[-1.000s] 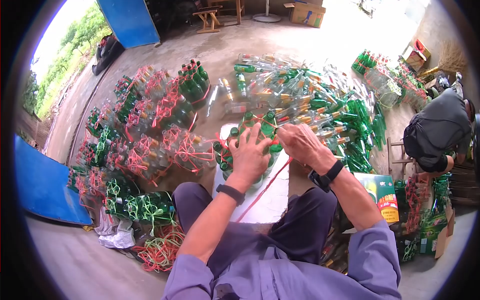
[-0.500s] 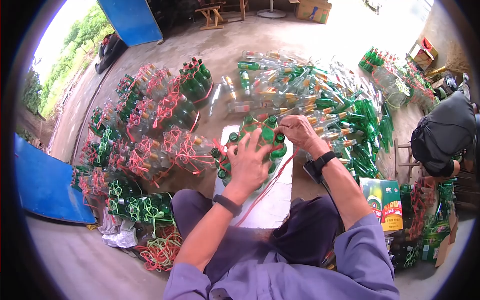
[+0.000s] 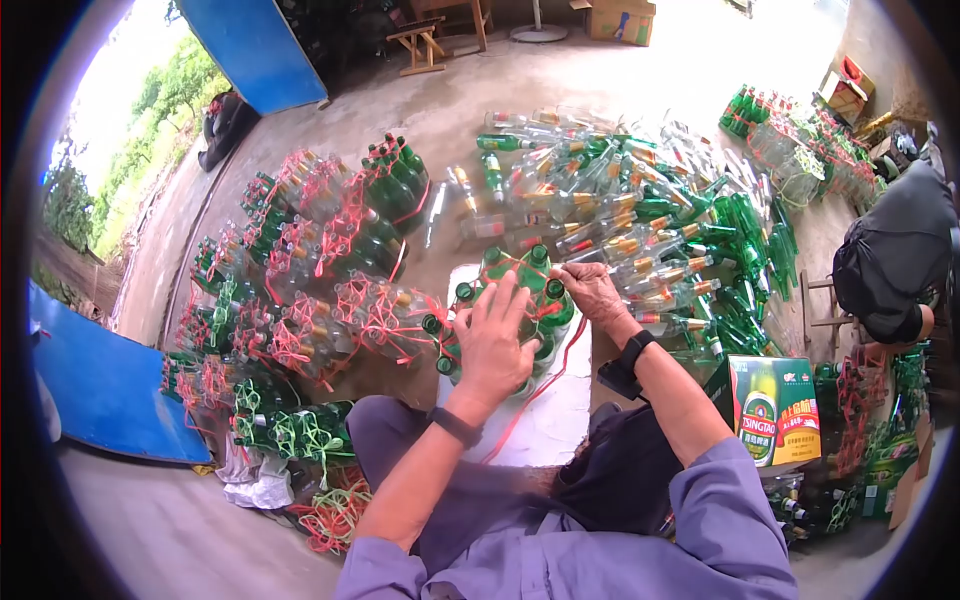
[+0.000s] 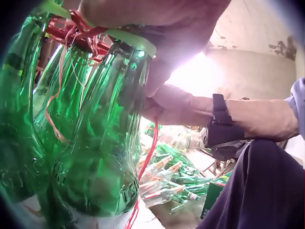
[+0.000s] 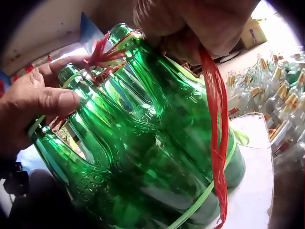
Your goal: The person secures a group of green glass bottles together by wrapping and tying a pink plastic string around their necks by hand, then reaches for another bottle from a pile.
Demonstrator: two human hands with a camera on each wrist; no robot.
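A bundle of green glass bottles [image 5: 157, 157] stands upright on a white board [image 3: 550, 415] between the person's knees. Over the bottle tops lies the left hand [image 3: 495, 340], its fingers long and spread; in the right wrist view its thumb [image 5: 59, 101] presses a neck. At the bundle's right side, the right hand [image 3: 597, 297] pinches a red plastic strip [image 5: 218, 119] close to a bottle neck. The strip's tail hangs down along the bottles. More red strip is knotted [image 5: 102, 59] among the necks, and a light green band [image 5: 198, 204] runs round the bottles lower down.
Loose bottles [image 3: 600, 200] lie in a wide heap ahead and right. Tied bundles [image 3: 300, 260] stand at the left, near a tangle of strips [image 3: 330, 512]. A Tsingtao carton [image 3: 770, 410] is beside the right knee. Another person [image 3: 890, 265] sits far right.
The right hand has shifted slightly down along the bundle's right edge. The red tail, straight a second ago, now hangs in a curve. The left hand stays on the bottle tops.
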